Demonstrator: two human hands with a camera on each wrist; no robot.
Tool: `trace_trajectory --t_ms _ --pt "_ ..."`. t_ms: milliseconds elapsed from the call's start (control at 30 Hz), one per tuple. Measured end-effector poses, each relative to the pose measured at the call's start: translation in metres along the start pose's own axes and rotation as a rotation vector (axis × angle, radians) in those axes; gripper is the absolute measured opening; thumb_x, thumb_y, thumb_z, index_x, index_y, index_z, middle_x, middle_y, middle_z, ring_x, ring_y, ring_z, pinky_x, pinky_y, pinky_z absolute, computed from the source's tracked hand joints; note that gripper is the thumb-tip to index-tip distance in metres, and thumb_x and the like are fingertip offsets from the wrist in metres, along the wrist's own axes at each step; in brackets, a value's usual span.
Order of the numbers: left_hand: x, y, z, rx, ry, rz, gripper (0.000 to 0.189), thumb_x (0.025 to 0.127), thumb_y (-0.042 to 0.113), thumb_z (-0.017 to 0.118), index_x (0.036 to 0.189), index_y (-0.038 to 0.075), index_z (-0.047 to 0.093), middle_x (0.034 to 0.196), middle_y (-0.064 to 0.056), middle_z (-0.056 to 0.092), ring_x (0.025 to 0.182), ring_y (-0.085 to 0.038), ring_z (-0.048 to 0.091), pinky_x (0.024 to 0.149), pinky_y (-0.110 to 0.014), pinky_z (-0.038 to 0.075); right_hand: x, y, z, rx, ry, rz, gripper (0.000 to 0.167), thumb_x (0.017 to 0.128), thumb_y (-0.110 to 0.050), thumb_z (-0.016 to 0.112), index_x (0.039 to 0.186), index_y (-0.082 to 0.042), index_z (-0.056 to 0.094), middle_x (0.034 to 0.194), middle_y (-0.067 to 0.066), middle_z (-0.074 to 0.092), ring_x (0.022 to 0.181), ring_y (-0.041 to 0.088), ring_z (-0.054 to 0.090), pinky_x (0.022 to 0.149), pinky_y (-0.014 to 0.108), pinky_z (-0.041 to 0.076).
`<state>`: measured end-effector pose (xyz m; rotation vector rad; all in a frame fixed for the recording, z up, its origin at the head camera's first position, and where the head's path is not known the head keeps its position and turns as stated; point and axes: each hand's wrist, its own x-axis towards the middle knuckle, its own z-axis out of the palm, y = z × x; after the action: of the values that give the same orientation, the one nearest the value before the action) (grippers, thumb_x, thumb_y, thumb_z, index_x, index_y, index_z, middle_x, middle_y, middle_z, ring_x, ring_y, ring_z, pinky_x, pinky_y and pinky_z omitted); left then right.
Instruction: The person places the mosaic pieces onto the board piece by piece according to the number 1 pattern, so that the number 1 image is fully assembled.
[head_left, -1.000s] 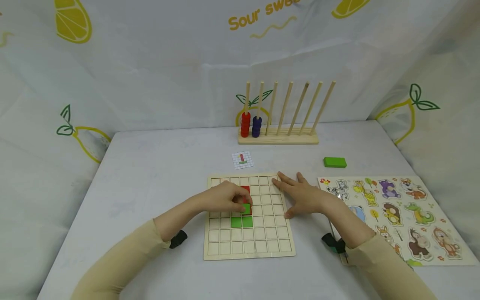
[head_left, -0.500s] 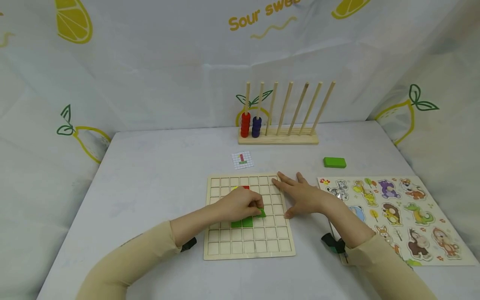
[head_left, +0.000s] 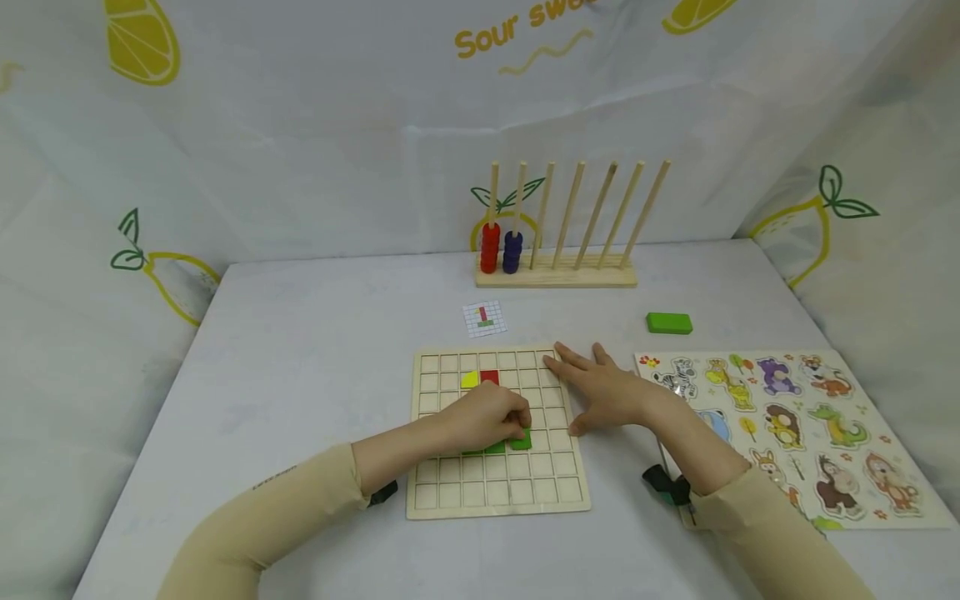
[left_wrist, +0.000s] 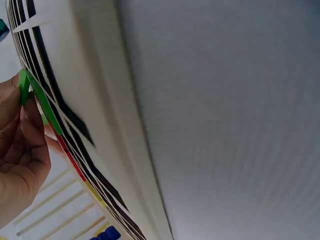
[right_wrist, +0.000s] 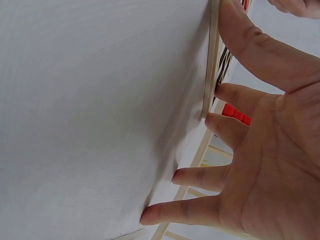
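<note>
A wooden grid board (head_left: 465, 496) lies flat on the table. In the head view, my left hand (head_left: 483, 417) is over its middle and pinches a small green square tile (head_left: 521, 440) at a cell right of other green tiles (head_left: 495, 447), partly hidden by the hand. The left wrist view shows this green tile (left_wrist: 24, 87) tilted between thumb and finger. A yellow piece (head_left: 469, 380) and a red tile (head_left: 489, 377) sit farther up the board. My right hand (head_left: 607, 390) rests with spread fingers against the board's right edge; the right wrist view shows its fingers (right_wrist: 240, 97) extended.
Behind the board lies a small pattern card (head_left: 484, 319). An abacus stand (head_left: 555, 282) with red and blue beads is at the back. A green block (head_left: 669, 323) lies to the right, behind an animal puzzle board (head_left: 813, 454).
My left hand has moved right and slightly toward me with the green tile, from over the red column to the cell beside the green tiles. My right hand stays put.
</note>
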<state>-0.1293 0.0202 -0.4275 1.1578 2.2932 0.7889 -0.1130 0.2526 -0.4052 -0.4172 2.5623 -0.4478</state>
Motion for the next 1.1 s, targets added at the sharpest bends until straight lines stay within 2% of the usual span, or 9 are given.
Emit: trace_trajectory --t_ms 433,733,1100 --pt "-0.0003 0.0038 0.0010 0.140 -0.011 0.008 0.007 0.091 0.015 0.070 0.085 0.014 0.072 0.081 0.008 0.070 0.071 -0.001 0.056 0.069 -0.013 0.047 -0.0001 0.0003 -0.0006 -0.003 -0.006 0.007 0.103 0.077 -0.034 0.082 0.158 -0.019 0.021 0.168 0.010 0.007 0.143 0.065 -0.001 0.100 0.082 0.024" --pt "-0.0016 0.0036 0.0029 0.130 0.006 0.015 0.008 0.090 0.014 0.071 0.082 0.013 0.073 0.079 0.007 0.071 0.069 0.000 0.056 0.067 -0.012 0.047 0.0006 0.0007 0.0005 0.003 -0.006 0.013 0.103 0.077 -0.034 0.082 0.158 -0.019 0.021 0.168 0.010 0.007 0.144 0.065 -0.001 0.101 0.083 0.023" --pt "-0.0004 0.0053 0.0066 0.155 0.059 -0.021 0.013 0.086 0.018 0.076 0.074 0.015 0.071 0.071 0.009 0.068 0.067 -0.001 0.053 0.065 -0.014 0.044 0.0006 0.0001 0.0002 0.001 -0.003 0.008 0.104 0.076 -0.034 0.083 0.158 -0.019 0.021 0.168 0.010 0.008 0.143 0.065 0.000 0.099 0.082 0.026"
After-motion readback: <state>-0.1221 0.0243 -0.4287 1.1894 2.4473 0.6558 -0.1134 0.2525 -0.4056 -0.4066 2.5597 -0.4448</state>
